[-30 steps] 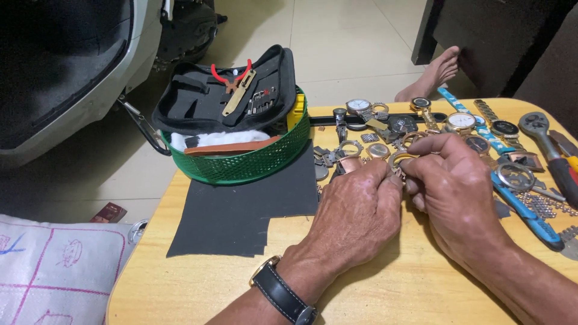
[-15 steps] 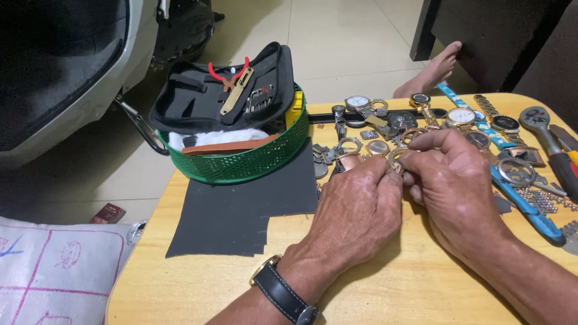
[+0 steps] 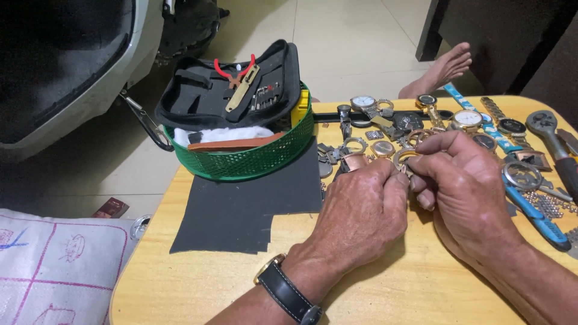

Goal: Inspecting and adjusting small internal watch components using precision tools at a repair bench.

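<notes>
Where pale floor tiles [image 3: 337,36] meet it, the round yellow wooden surface [image 3: 198,283] carries a green mesh basket [image 3: 253,159] holding a black tool case [image 3: 241,84]. Both hands' fingers [image 3: 397,177] pinch a small gold watch ring [image 3: 404,156].

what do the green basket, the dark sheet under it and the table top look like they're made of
Green basket: apparently moulded plastic, with an even mesh of holes and a slight gloss. Dark sheet: thin, matte charcoal, flat with cut edges; possibly abrasive paper or rubber, unclear. Table top: pale wood or wood-look laminate, smooth, faint grain.

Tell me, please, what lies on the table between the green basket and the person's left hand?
In the head view, a dark sheet lies flat between the green basket and the left hand.
</notes>
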